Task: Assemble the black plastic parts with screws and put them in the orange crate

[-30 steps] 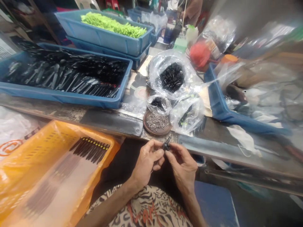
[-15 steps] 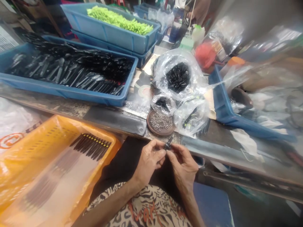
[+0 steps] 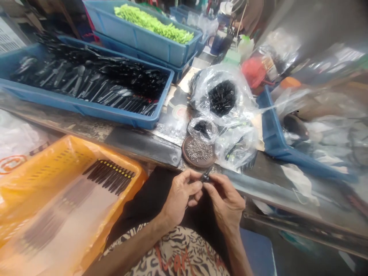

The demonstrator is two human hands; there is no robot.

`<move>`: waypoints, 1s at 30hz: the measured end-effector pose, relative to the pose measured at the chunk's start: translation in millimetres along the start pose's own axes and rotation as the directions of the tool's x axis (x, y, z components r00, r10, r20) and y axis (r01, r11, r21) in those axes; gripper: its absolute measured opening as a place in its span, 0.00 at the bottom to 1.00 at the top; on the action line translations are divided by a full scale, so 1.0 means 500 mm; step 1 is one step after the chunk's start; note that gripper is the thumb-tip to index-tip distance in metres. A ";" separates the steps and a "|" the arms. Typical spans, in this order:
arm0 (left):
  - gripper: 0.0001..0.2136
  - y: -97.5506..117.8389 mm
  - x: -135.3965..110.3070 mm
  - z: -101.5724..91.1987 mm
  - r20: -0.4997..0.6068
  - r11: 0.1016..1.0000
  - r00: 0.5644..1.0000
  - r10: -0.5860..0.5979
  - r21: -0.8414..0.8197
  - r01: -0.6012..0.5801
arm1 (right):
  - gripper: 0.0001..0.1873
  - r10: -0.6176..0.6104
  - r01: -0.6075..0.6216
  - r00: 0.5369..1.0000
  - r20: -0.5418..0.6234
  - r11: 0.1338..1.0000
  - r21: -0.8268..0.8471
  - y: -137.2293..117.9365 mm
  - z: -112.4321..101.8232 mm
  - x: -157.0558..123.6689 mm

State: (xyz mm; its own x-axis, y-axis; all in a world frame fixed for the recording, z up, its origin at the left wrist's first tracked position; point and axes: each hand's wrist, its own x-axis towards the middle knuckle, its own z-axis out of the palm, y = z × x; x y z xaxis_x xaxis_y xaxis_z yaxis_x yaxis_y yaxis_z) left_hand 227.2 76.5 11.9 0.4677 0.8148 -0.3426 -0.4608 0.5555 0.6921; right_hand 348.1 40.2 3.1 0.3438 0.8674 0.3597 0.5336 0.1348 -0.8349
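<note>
A small black plastic part (image 3: 205, 177) is pinched between the fingertips of both hands above my lap, at the bench edge. My left hand (image 3: 184, 193) closes on it from the left, thumb and forefinger together. From the other side my right hand (image 3: 225, 195) grips it the same way. Fingers cover most of the part, so its exact kind is unclear. Just beyond the hands sits a round brown dish (image 3: 186, 156) holding many small metal pins. Behind it is a small clear bag (image 3: 211, 135) with black pieces inside.
A large clear bag (image 3: 198, 92) of black parts stands farther back. At left, a blue tray (image 3: 120, 117) holds long black pieces; another blue tray (image 3: 161, 48) holds bright green ones. Beside my lap, an orange crate (image 3: 138, 180) holds rows of dark yellow-tipped pieces. Another blue tray (image 3: 273, 134) stands right.
The view has shifted slightly, so the bench things sit a little farther right. Both hands still hold the black part, which now shows less above the fingertips.
</note>
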 end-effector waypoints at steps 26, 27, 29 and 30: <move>0.06 0.060 0.045 -0.002 0.011 0.983 0.998 0.057 -0.176 -0.055 | 0.07 -0.523 0.600 0.798 0.301 0.633 -0.489 -0.039 0.022 0.121; 0.06 0.062 0.047 -0.002 0.005 0.981 0.998 0.060 -0.186 -0.058 | 0.07 -0.530 0.606 0.792 0.303 0.622 -0.496 -0.040 0.026 0.124; 0.06 0.066 0.050 -0.003 -0.003 0.977 0.998 0.063 -0.204 -0.062 | 0.06 -0.522 0.602 0.795 0.309 0.618 -0.505 -0.041 0.032 0.129; 0.06 0.068 0.052 -0.003 -0.004 0.976 0.998 0.064 -0.209 -0.063 | 0.06 -0.513 0.596 0.800 0.312 0.619 -0.511 -0.042 0.035 0.132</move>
State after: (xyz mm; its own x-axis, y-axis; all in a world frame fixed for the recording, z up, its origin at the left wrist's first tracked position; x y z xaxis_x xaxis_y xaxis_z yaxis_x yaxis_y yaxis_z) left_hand 222.5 116.7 25.6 0.4342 0.8492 -0.3005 -0.6368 0.5253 0.5644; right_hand 346.1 103.2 36.9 -0.2400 0.7740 0.5859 0.9303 0.3559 -0.0891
